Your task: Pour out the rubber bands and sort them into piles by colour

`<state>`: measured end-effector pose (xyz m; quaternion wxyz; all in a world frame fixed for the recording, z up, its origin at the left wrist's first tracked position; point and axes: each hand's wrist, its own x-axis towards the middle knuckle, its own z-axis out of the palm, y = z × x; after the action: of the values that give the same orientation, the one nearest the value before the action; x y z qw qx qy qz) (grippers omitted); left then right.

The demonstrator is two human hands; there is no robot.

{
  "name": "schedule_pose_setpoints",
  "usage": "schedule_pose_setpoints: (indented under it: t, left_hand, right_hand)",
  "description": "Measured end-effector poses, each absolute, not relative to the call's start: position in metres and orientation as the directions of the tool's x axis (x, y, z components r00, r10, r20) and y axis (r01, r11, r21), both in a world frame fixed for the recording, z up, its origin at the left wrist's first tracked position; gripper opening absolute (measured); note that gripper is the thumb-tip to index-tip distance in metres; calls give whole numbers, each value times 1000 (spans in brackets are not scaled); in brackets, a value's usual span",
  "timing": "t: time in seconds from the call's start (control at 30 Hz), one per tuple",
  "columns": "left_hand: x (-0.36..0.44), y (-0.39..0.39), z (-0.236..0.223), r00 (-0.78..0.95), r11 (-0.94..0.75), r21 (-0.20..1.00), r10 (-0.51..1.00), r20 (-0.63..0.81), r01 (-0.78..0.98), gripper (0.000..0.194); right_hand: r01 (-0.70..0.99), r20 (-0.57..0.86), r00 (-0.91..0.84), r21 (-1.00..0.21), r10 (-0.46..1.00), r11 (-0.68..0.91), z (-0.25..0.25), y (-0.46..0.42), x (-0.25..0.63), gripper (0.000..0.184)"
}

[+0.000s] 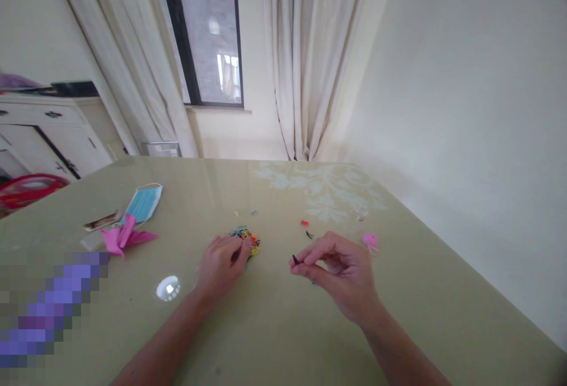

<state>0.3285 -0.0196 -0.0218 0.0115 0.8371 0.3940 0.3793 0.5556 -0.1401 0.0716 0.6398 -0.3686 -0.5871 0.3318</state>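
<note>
My left hand point(224, 265) rests on the table at a pile of small coloured rubber bands point(252, 241), red, yellow, blue and black. Its fingers are curled and the thumb lies against them; whatever they hold is hidden. To the right, my right hand point(343, 268) pinches a small black rubber band point(296, 260) between thumb and fingertips, just above the table. Just beyond that hand lie a few black bands point(309, 234) and a little red cluster point(305, 222). A blue bit point(314, 283) shows beneath the right hand.
On the left lie a blue face mask point(144, 203), a pink folded paper piece point(124, 237) and a long brown wrapper point(101, 221). A pink round item with white string point(369, 239) sits right of my right hand. The glossy table point(257, 339) meets the wall at right.
</note>
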Motion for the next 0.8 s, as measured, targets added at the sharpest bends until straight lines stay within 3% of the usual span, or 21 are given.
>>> schedule_pose_setpoints:
  t: [0.33, 0.53, 0.67, 0.8]
  left_hand:
    - [328, -19, -24, 419, -689, 329, 680, 602, 646, 48]
    - [328, -19, -24, 412, -691, 340, 679, 607, 638, 48]
    - [328, -20, -22, 410, -697, 343, 673, 615, 630, 48]
    - [327, -20, -23, 410, -692, 340, 678, 610, 637, 49]
  right_hand:
    - [26, 573, 119, -818, 811, 575, 77, -148, 561, 11]
    - [108, 509, 173, -861, 843, 498, 74, -135, 585, 21]
    - [300, 345, 97, -904, 934, 303, 59, -117, 613, 25]
    - [592, 250, 108, -794, 962, 140, 38, -98, 631, 5]
